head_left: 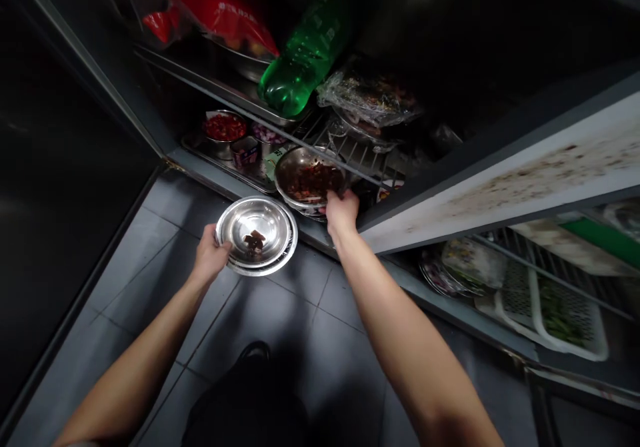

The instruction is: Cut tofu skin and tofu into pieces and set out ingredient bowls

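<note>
Bowl (291, 164) of chopped brown food (314, 182) is low at the fridge's (220, 179) front, near rim gripped by the right hand (343, 210); just left and closer in, the left hand (213, 255) clasps stacked metal dishes (274, 226).

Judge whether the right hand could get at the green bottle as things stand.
Probably not just now: the right hand is gripping the rim of the bowl below. Otherwise the way looks free: the green bottle lies with its base toward the open front, nothing visible across it.
</note>
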`<state>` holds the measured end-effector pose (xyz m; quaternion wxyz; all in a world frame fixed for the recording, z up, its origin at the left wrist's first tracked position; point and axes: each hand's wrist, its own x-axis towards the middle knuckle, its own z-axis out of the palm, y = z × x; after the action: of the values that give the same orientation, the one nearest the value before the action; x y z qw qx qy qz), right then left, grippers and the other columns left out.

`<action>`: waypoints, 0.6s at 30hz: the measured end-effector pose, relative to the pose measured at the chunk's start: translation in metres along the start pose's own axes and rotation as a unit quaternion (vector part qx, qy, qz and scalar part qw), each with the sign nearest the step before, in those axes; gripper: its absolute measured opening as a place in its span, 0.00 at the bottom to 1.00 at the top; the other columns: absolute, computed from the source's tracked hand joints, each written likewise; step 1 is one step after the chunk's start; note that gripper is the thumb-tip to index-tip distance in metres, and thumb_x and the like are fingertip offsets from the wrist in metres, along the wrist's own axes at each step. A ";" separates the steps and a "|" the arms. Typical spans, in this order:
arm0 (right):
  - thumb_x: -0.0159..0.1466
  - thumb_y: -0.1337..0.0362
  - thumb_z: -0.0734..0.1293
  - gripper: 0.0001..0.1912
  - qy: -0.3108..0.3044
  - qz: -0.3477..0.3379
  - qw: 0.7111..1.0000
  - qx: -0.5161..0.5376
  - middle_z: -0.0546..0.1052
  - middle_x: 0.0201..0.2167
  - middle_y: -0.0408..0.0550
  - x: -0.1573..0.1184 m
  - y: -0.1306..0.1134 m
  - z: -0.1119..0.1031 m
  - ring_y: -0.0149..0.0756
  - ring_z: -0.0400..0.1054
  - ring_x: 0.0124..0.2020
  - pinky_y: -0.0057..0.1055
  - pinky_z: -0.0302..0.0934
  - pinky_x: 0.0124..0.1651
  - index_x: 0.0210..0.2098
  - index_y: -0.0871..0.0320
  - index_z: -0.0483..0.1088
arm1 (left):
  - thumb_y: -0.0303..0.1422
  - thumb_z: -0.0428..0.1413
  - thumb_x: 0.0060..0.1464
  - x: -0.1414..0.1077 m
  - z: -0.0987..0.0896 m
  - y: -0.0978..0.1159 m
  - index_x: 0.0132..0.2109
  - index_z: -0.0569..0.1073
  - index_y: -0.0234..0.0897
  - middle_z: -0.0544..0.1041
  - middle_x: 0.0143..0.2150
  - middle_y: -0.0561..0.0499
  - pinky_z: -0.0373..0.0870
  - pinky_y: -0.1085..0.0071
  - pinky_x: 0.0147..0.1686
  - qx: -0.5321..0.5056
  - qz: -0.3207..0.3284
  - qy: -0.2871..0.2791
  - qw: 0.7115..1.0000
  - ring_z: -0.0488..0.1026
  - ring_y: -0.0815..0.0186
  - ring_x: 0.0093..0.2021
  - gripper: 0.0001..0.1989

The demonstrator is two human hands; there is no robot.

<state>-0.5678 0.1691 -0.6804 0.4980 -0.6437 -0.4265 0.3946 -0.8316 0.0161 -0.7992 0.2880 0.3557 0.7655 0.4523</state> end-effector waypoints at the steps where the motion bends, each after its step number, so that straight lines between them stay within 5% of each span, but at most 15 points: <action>1: 0.61 0.66 0.66 0.10 -0.013 0.002 0.999 0.044 0.79 0.33 0.45 -0.017 0.005 -0.001 0.38 0.75 0.32 0.31 0.71 0.32 0.42 0.57 0.72 | 0.35 0.58 0.41 0.001 0.003 0.005 0.49 0.71 0.39 0.74 0.33 0.54 0.66 0.72 0.30 -0.015 -0.005 -0.001 1.000 0.70 0.64 0.31 0.23; 7: 0.57 0.59 0.71 0.11 -0.190 0.078 0.972 0.114 0.77 0.27 0.39 -0.128 0.063 -0.012 0.31 0.71 0.25 0.24 0.67 0.26 0.35 0.55 0.67 | 0.40 0.66 0.35 -0.018 0.007 0.017 0.46 0.69 0.41 0.76 0.36 0.53 0.71 0.70 0.34 -0.165 -0.020 -0.037 0.985 0.72 0.63 0.35 0.28; 11: 0.60 0.48 0.73 0.20 -0.317 0.145 0.937 -0.030 0.73 0.17 0.39 -0.141 0.084 -0.028 0.31 0.67 0.14 0.22 0.58 0.16 0.29 0.54 0.63 | 0.41 0.70 0.31 -0.042 -0.006 -0.006 0.46 0.68 0.43 0.78 0.39 0.54 0.76 0.66 0.38 -0.240 -0.050 -0.078 0.966 0.75 0.62 0.36 0.33; 15: 0.64 0.47 0.72 0.19 -0.149 0.054 0.987 -0.036 0.73 0.18 0.37 -0.090 0.063 -0.028 0.27 0.65 0.13 0.19 0.54 0.15 0.34 0.55 0.66 | 0.40 0.70 0.32 -0.062 -0.023 -0.039 0.46 0.69 0.43 0.76 0.32 0.58 0.73 0.69 0.31 -0.140 -0.065 -0.064 0.986 0.72 0.64 0.30 0.32; 18: 0.68 0.56 0.70 0.13 -0.050 0.089 0.992 0.069 0.75 0.21 0.36 -0.040 0.032 -0.008 0.29 0.68 0.16 0.21 0.61 0.18 0.43 0.55 0.65 | 0.42 0.70 0.33 -0.076 -0.030 -0.056 0.45 0.68 0.43 0.74 0.28 0.59 0.71 0.69 0.30 -0.113 -0.074 -0.056 0.989 0.72 0.64 0.29 0.31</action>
<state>-0.5685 0.1246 -0.7067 0.4821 -0.6228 -0.3635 0.4976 -0.8259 -0.0788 -0.8276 0.4018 0.2879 0.7163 0.4925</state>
